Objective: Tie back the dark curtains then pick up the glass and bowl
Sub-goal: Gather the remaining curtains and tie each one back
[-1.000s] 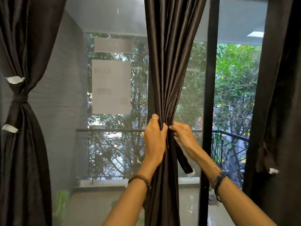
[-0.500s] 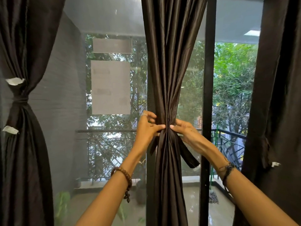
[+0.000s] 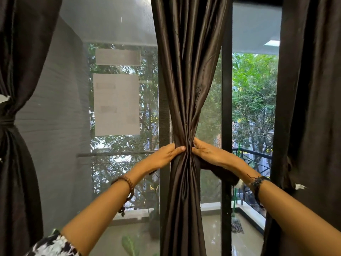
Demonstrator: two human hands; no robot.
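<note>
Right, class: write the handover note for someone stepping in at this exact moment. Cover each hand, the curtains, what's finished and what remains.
Left hand: fingers wrapped round the gathered middle curtain from its left side.
Right hand: gripping the same gather from the right, with the dark tie-back strap hanging beneath the wrist.
Done: left curtain is already tied.
Left: wrap and fasten the strap here; right curtain hangs loose. Glass and bowl are out of view, not yet picked up.

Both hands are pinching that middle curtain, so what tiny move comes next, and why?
Probably bring the loose tie strap round the gathered middle curtain. The left hand and right hand squeeze it narrow, but no band circles it yet, unlike the tied left curtain.
</note>
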